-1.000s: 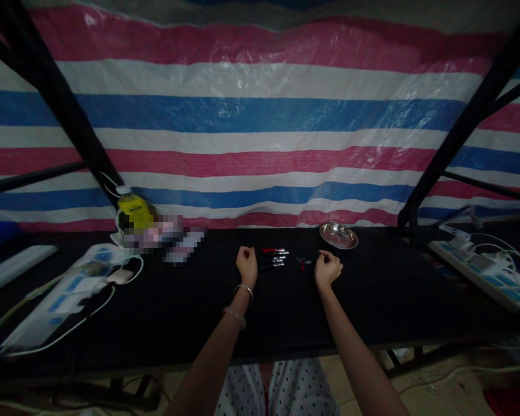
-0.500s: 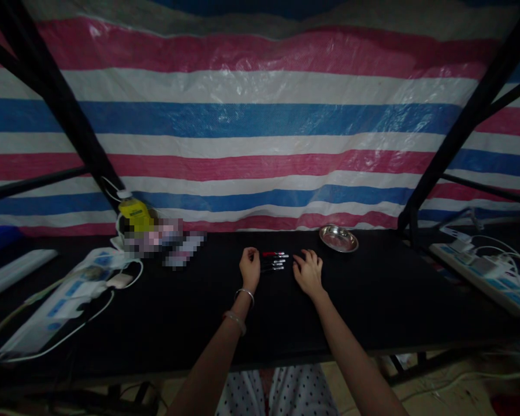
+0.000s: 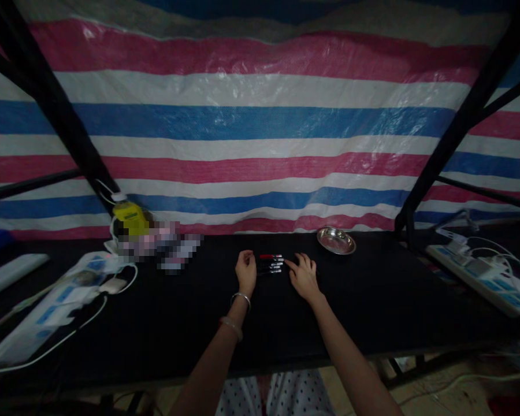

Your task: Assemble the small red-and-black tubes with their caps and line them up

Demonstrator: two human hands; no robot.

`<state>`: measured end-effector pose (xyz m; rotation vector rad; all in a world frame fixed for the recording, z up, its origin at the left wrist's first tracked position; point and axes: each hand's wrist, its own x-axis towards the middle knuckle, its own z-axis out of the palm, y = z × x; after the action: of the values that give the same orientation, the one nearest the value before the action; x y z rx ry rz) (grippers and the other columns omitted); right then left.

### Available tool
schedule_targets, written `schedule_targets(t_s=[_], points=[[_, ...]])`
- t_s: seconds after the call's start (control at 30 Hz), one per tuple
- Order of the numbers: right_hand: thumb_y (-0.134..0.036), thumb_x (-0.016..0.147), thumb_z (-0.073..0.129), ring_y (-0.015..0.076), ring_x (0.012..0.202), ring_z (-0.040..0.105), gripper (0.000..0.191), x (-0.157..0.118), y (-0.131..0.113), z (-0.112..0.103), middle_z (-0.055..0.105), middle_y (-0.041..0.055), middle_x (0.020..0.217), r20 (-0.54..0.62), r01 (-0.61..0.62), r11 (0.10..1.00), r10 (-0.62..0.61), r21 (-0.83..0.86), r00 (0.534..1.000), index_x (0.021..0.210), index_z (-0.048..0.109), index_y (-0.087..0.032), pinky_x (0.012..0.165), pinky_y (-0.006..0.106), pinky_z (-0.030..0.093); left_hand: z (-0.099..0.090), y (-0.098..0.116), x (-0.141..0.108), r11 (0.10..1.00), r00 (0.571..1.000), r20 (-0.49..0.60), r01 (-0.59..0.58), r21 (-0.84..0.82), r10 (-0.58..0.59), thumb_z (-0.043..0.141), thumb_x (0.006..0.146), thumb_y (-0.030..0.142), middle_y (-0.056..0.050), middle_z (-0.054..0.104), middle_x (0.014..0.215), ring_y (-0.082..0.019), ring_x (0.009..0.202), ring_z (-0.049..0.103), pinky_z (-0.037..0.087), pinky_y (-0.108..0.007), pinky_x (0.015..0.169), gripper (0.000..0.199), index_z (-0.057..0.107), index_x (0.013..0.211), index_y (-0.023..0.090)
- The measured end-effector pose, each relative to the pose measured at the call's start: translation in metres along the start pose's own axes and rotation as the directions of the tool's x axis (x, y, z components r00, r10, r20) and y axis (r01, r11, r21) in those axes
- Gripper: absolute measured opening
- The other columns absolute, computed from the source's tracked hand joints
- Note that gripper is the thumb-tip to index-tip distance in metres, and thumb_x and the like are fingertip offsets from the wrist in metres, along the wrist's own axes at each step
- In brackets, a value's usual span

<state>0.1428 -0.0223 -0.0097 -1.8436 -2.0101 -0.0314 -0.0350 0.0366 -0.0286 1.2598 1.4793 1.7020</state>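
Note:
Several slim pens lie side by side on the black tabletop between my hands. One is a red pen (image 3: 268, 256) at the far side; nearer to me are black pens (image 3: 270, 270) with shiny silvery right ends. My left hand (image 3: 245, 273) rests at their left ends with its fingers curled in; whether anything is inside the curl is hidden. To the right, my right hand (image 3: 304, 277) lies palm down with fingers apart, its index fingertip close to the pens' right ends. It holds nothing that I can see.
A round metal dish (image 3: 336, 240) stands beyond my right hand. At the left are a power strip (image 3: 65, 300) with cables, a yellow bottle (image 3: 130, 216) and blurred-out items. Another power strip (image 3: 481, 277) lies at the right. A striped sheet (image 3: 260, 124) hangs behind.
My right hand has shifted slightly left, its index fingertip now nearer the pens' right ends. My left hand stays curled beside them. The whole view has moved a little.

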Motion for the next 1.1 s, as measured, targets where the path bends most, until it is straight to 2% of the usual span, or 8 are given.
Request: schedule_targets(t_s=[0.37,0.5,0.57,0.63,0.77,0.83,0.93,1.1], points=[[-0.035,0.081,0.047,0.0270,0.109,0.040,0.036,-0.030,0.040,-0.006,0.050,0.0095,0.118,-0.280,-0.179,0.975,0.211,0.135,0.937,0.113,0.057,-0.023,0.087,0.042,0.032,-0.002,0.001,0.000,0.995,1.000,-0.006,-0.028,0.093,0.029,0.047,0.075,0.017,-0.002,0.060,0.077,-0.015,0.074,0.060,0.048,-0.030,0.072,0.007,0.053,0.079,0.017],[-0.039,0.079,0.051,0.0270,0.105,0.042,0.037,-0.043,0.054,-0.014,0.051,0.0096,0.113,-0.282,-0.174,0.976,0.205,0.131,0.937,0.111,0.059,-0.022,0.084,0.040,0.036,-0.002,0.009,-0.005,0.983,0.998,0.006,-0.067,0.171,0.067,0.049,0.074,0.016,-0.004,0.058,0.083,-0.019,0.083,0.058,0.046,-0.037,0.079,0.009,0.053,0.083,0.017],[-0.040,0.079,0.052,0.0266,0.103,0.043,0.034,-0.045,0.055,-0.015,0.052,0.0098,0.110,-0.272,-0.159,0.979,0.189,0.127,0.943,0.107,0.061,-0.021,0.082,0.039,0.037,-0.001,0.017,-0.011,0.947,0.985,0.057,-0.170,0.271,0.160,0.051,0.075,0.019,-0.007,0.057,0.091,-0.023,0.092,0.054,0.043,-0.042,0.085,0.013,0.055,0.087,0.017],[-0.041,0.081,0.051,0.0260,0.100,0.044,0.032,-0.045,0.054,-0.016,0.053,0.0102,0.107,-0.280,-0.150,0.981,0.179,0.120,0.943,0.103,0.063,-0.021,0.080,0.038,0.038,0.000,0.027,-0.020,0.823,0.921,0.214,-0.388,0.416,0.326,0.050,0.079,0.023,-0.010,0.056,0.102,-0.026,0.101,0.051,0.040,-0.044,0.088,0.018,0.055,0.095,0.017],[-0.041,0.083,0.049,0.0240,0.094,0.047,0.031,-0.044,0.045,-0.018,0.053,0.0100,0.104,-0.286,-0.050,0.996,0.068,0.067,0.956,0.104,0.063,-0.022,0.078,0.036,0.039,0.006,0.040,-0.037,0.501,0.619,0.616,-0.776,0.384,0.486,0.042,0.086,0.025,-0.011,0.056,0.114,-0.024,0.109,0.048,0.039,-0.041,0.092,0.024,0.055,0.105,0.018],[-0.040,0.085,0.048,0.0233,0.094,0.047,0.032,-0.044,0.039,-0.019,0.053,0.0099,0.104,-0.262,0.038,0.999,-0.029,0.029,0.965,0.109,0.061,-0.023,0.078,0.035,0.039,0.009,0.041,-0.041,0.425,0.537,0.693,-0.834,0.351,0.481,0.039,0.088,0.026,-0.010,0.056,0.115,-0.023,0.110,0.048,0.038,-0.040,0.093,0.027,0.054,0.107,0.017],[-0.037,0.087,0.046,0.0232,0.096,0.047,0.032,-0.042,0.030,-0.020,0.054,0.0102,0.106,-0.215,0.135,0.991,-0.133,-0.007,0.968,0.113,0.059,-0.024,0.078,0.035,0.039,0.014,0.038,-0.043,0.369,0.493,0.746,-0.862,0.349,0.447,0.038,0.088,0.027,-0.010,0.055,0.122,-0.024,0.114,0.046,0.036,-0.039,0.095,0.032,0.052,0.115,0.016],[-0.032,0.088,0.044,0.0227,0.097,0.047,0.028,-0.040,0.025,-0.018,0.057,0.0093,0.106,-0.202,0.186,0.982,-0.179,0.017,0.963,0.107,0.064,-0.025,0.078,0.035,0.038,0.019,0.036,-0.044,0.265,0.278,0.881,-0.947,0.183,0.382,0.038,0.089,0.027,-0.005,0.049,0.132,-0.021,0.124,0.038,0.029,-0.036,0.101,0.038,0.045,0.125,0.019]])
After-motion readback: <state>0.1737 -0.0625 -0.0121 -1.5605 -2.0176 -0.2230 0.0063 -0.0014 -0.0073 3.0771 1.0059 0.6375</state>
